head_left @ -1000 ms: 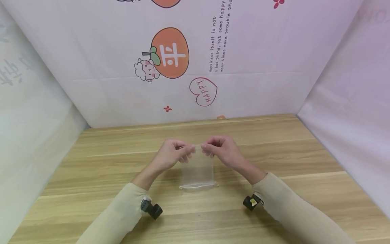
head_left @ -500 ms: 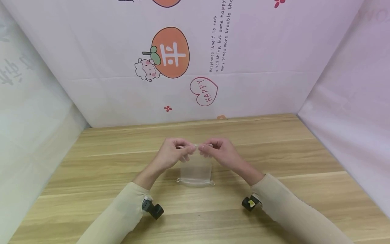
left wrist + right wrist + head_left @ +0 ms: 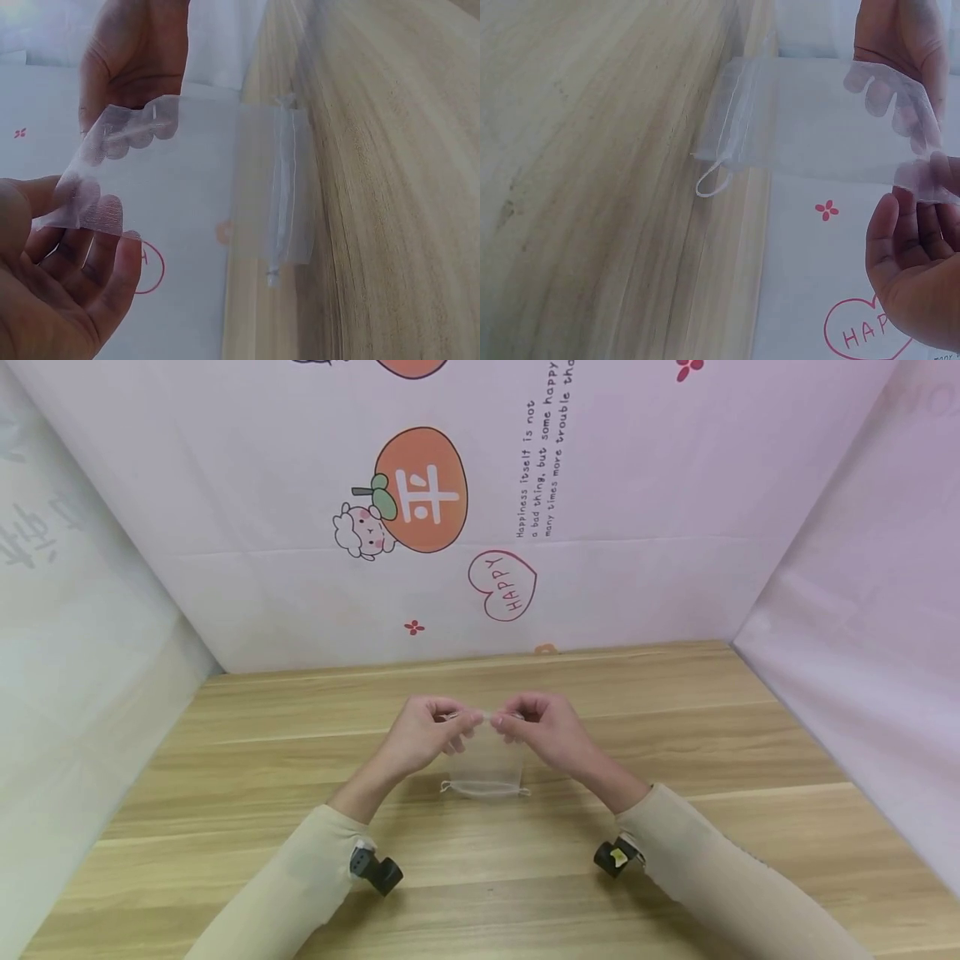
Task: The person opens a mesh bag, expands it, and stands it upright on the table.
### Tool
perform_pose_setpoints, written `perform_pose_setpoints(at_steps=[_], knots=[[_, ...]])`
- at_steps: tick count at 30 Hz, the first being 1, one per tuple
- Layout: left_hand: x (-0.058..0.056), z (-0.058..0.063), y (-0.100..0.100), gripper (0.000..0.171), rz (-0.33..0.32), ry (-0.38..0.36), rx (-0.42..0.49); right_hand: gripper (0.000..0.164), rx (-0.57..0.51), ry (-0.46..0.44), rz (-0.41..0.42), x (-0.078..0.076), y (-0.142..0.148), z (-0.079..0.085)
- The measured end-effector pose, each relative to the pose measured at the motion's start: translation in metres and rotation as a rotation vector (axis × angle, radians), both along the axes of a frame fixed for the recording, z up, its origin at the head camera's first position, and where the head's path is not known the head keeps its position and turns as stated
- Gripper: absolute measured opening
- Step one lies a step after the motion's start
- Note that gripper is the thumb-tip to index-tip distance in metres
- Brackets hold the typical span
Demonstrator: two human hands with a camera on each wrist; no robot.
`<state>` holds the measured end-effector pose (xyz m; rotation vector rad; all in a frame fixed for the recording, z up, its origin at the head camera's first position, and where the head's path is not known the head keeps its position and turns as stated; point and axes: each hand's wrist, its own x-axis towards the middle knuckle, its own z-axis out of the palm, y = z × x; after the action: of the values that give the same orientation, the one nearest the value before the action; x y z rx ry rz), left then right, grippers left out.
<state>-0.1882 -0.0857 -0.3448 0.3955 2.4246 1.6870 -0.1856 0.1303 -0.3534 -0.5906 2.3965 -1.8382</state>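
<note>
A sheer white mesh drawstring pouch (image 3: 486, 768) hangs above the table between both hands, its drawstring end lowest. The left hand (image 3: 429, 735) pinches one side of its upper edge between thumb and fingers. Close beside it, the right hand (image 3: 546, 731) pinches the other side of that edge. In the left wrist view the fingers show through the mesh of the pouch (image 3: 195, 165), which looks flat. A white cord loop sticks out at the drawstring end of the pouch (image 3: 810, 120) in the right wrist view.
Below the hands is a wood-grain table (image 3: 487, 893). A white printed cloth (image 3: 637, 527) stands at its back edge, and pale cloth walls (image 3: 82, 610) flank it left and right. Each sleeve carries a small black wrist camera (image 3: 378, 872).
The drawstring end of the pouch has swung up and away, so less of it shows below the hands. The hands have hardly moved and still pinch its upper edge.
</note>
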Motion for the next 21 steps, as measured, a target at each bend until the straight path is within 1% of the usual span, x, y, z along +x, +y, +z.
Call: perform_pose_setpoints(at_steps=[5,8,10,14,16,21], knots=[[0.0024,0.0008,0.0023,0.020,0.024,0.002,0.007,0.008,0.012,-0.012,-0.023,0.0007,-0.0003,0.0008],[0.0033,0.0012,0.0038,0.015,0.038,-0.001,0.006,0.007,0.029,-0.025,-0.038,0.0008,-0.0004,0.0003],[0.0033,0.0011,0.0045,0.011,0.041,-0.002,0.007,0.007,0.040,-0.038,-0.049,0.0011,-0.0005,0.0005],[0.0025,0.0000,0.0034,0.013,0.037,0.002,0.005,0.008,0.044,-0.045,-0.053,0.0006,0.0003,0.0001],[0.0022,-0.0004,0.0017,0.015,0.041,0.012,-0.011,0.008,0.027,-0.036,-0.056,-0.0003,0.0015,-0.0005],[0.0023,-0.0008,-0.0025,0.019,0.078,0.058,-0.080,0.010,-0.008,-0.023,-0.076,-0.0034,0.0059,-0.0030]])
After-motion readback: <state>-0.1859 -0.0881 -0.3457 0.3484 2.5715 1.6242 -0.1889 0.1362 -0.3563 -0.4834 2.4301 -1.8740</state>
